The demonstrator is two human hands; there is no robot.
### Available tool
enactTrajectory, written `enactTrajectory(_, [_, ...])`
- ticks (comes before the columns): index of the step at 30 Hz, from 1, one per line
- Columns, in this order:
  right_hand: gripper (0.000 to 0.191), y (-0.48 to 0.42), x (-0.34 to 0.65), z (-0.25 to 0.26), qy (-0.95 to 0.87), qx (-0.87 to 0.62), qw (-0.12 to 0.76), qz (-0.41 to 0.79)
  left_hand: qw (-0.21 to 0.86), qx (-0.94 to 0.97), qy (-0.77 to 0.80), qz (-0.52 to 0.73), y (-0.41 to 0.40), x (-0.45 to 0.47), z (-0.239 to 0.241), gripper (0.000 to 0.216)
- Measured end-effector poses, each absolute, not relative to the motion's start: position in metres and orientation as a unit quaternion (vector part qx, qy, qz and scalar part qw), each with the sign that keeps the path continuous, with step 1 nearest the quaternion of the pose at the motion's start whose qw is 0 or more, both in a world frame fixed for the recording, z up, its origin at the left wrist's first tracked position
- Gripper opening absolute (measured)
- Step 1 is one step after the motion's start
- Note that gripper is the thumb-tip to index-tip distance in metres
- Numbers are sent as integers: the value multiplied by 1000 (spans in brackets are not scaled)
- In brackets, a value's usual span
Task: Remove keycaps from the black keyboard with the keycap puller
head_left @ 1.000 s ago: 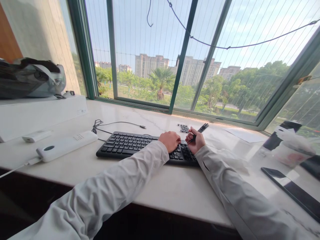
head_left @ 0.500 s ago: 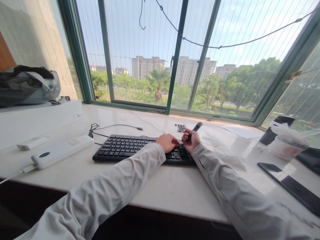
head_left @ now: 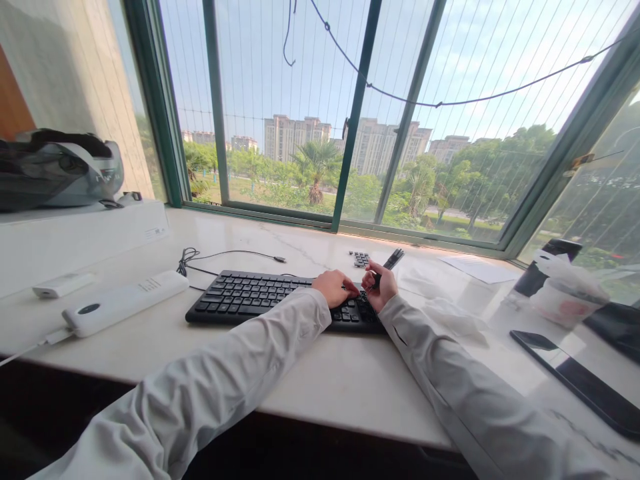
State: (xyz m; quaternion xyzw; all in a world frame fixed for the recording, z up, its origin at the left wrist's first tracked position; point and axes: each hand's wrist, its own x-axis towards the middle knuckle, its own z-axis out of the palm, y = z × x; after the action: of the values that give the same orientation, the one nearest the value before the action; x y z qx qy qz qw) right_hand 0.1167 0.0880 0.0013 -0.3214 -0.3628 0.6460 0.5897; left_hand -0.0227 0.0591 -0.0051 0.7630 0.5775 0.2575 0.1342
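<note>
A black keyboard (head_left: 255, 293) lies on the white marble-like counter. My left hand (head_left: 333, 288) rests over its right part, fingers bent and pressed together, with the fingertips by the keys; whatever they pinch is hidden. Just right of it, over the number-pad end, my right hand (head_left: 381, 287) is closed around a slim dark tool (head_left: 395, 259). The tool's split, prong-like upper end sticks up to the right, and its lower tip is not clear. Several loose black keycaps (head_left: 360, 259) lie behind the keyboard, close to my right hand.
On the left are a white power strip-like device (head_left: 127, 303), a small white block (head_left: 63, 285) and a black cable (head_left: 235, 252). To the right lie clear plastic (head_left: 450, 313), paper (head_left: 480, 269), a bagged cup (head_left: 567, 297) and a dark phone (head_left: 575, 380). Windows stand behind.
The view has shifted slightly, so the things at right appear a little further left. Both hands stay at the same part of the keyboard, the tool still in the right one.
</note>
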Motion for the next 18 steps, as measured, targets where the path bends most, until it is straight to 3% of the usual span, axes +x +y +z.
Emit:
enactTrajectory(9, [32, 91, 113, -7, -392, -270, 585, 656, 154, 755, 581, 261, 60, -23, -4, 21])
enactTrajectory(18, [55, 87, 103, -6, -490, -244, 601, 583, 197, 761, 554, 272, 61, -27, 0, 28])
